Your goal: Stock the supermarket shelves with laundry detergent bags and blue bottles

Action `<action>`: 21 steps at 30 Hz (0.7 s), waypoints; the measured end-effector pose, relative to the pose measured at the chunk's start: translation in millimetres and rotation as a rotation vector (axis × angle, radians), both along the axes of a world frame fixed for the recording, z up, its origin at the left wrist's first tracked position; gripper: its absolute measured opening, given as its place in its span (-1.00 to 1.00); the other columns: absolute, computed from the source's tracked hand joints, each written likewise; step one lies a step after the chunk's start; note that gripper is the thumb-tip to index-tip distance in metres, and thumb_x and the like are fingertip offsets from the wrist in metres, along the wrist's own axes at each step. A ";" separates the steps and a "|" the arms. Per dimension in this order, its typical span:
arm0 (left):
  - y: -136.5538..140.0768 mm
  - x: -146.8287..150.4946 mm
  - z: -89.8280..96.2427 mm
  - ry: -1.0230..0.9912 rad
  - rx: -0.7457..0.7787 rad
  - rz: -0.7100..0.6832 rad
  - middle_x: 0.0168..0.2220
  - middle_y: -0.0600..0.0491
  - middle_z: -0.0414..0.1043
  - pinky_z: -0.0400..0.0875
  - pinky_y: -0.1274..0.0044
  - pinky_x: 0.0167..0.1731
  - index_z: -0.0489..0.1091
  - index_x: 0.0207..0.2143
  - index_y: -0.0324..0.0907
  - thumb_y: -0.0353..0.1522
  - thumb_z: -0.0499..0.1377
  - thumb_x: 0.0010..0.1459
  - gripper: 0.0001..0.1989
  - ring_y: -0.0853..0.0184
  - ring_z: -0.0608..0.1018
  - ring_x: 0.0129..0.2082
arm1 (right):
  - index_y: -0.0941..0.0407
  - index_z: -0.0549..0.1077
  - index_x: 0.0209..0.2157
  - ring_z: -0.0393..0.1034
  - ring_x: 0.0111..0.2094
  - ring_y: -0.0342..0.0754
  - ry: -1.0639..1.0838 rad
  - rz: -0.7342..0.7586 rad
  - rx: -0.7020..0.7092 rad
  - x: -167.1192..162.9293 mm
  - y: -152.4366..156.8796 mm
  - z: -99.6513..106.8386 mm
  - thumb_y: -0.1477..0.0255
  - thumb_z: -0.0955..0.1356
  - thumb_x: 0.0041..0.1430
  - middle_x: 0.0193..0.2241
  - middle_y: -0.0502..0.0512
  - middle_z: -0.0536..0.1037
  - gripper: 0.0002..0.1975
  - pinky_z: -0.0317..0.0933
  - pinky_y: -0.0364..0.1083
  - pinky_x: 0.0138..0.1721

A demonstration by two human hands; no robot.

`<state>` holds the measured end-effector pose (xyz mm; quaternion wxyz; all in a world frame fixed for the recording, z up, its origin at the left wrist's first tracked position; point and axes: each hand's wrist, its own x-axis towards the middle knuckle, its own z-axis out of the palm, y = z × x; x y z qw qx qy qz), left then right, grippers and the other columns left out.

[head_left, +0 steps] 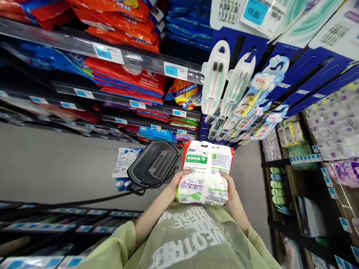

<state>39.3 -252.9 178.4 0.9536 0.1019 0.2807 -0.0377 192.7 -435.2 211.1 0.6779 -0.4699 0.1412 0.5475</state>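
Because both hands are bent around its side edges, the white package (206,173) sits squarely between them, in front of the green shirt (179,239). The left hand (178,179) is partly closed on one edge and the right hand (229,184) on the other, each with its thumb laid over the near face; the remaining fingers are hidden behind, so I cannot tell how they are spread. Held this way, probably to share its weight and leave the print uncovered, the package tips its printed face up toward the wearer. Whether its lower edge touches the shirt is unclear. Just beyond the left hand, the black basket (161,164) appears to rest on the grey floor (70,160), which would leave both hands free, and a white-and-blue pack (123,164) shows beside it. Farther ahead, toothbrush packs (215,78) hang from a blue rack, fronts outward, presumably for easy viewing. Red bags (129,74) lie stacked on shelves to the left, above price tags (175,71) fixed along the edges.
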 end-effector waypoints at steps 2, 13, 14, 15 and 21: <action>-7.3 8.2 9.1 0.099 0.079 0.056 0.01 -0.26 0.65 0.51 0.13 0.15 0.30 0.30 -0.39 -0.40 0.34 0.06 -0.26 -0.11 0.68 0.02 | 0.04 0.56 -0.02 0.58 0.07 0.29 -0.101 -0.059 -0.071 6.2 1.3 4.9 0.21 0.62 -0.08 -0.06 0.13 0.71 -0.44 0.44 0.26 0.16; 3.9 26.4 32.7 0.112 0.606 0.022 -0.10 -0.22 0.69 0.63 0.24 -0.07 0.59 -0.09 -0.29 -0.19 0.61 -0.26 -0.33 -0.09 0.72 -0.12 | 0.09 0.63 -0.07 0.62 -0.02 0.33 -0.455 -0.108 -0.010 8.9 -19.1 16.5 0.23 0.67 -0.14 -0.04 0.21 0.70 -0.44 0.53 0.25 0.04; 6.3 29.0 36.3 0.097 0.669 0.041 -0.09 -0.22 0.69 0.63 0.24 -0.07 0.59 -0.10 -0.29 -0.15 0.61 -0.26 -0.33 -0.09 0.71 -0.10 | 0.10 0.63 -0.07 0.63 -0.03 0.33 -0.464 -0.117 -0.008 7.8 -18.3 17.6 0.23 0.67 -0.15 -0.04 0.22 0.70 -0.43 0.53 0.25 0.03; 8.1 31.4 39.5 0.077 0.720 0.055 -0.07 -0.22 0.68 0.63 0.24 -0.07 0.60 -0.11 -0.28 -0.12 0.61 -0.26 -0.31 -0.09 0.71 -0.08 | 0.11 0.64 -0.08 0.63 -0.05 0.33 -0.480 -0.118 -0.008 6.9 -17.9 18.1 0.23 0.68 -0.17 -0.05 0.23 0.70 -0.43 0.54 0.24 0.01; 7.6 39.0 43.0 0.071 0.931 0.123 -0.07 -0.24 0.68 0.59 0.22 -0.02 0.62 -0.13 -0.30 -0.09 0.63 -0.36 -0.26 -0.13 0.68 -0.02 | 0.12 0.66 -0.11 0.63 -0.03 0.27 -0.712 -0.093 -0.003 0.1 -25.3 7.2 0.23 0.68 -0.18 -0.08 0.23 0.71 -0.45 0.53 0.13 0.00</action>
